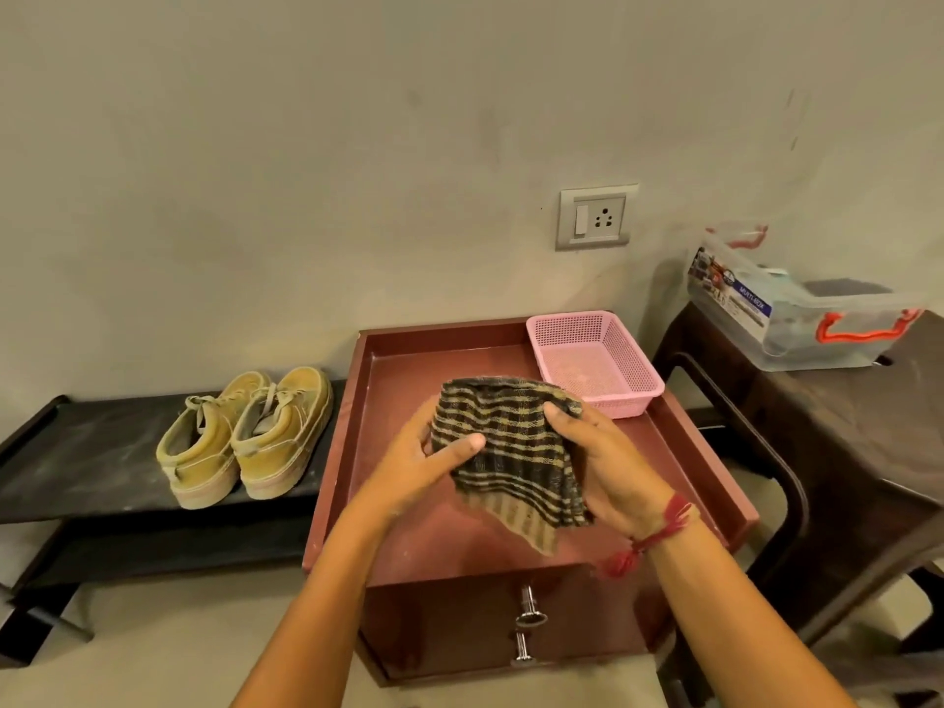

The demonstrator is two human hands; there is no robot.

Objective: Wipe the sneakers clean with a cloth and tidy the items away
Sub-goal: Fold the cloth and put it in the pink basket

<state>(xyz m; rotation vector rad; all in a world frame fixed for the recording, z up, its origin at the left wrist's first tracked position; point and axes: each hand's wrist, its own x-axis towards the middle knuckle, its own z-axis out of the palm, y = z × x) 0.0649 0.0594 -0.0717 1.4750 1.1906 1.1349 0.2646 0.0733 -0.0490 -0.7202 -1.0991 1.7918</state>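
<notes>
Both forearms reach forward; the left hand [424, 465] and right hand [613, 467] face each other, thumbs on top, gripping the cloth [511, 452].

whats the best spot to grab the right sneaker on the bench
Probably the heel collar of the right sneaker, from the near side and above: its heel points at the person and its opening faces up, so it can be hooked inside. The left sneaker sits tight against it, blocking a side pinch. The left hand and right hand both hold the cloth.
</notes>
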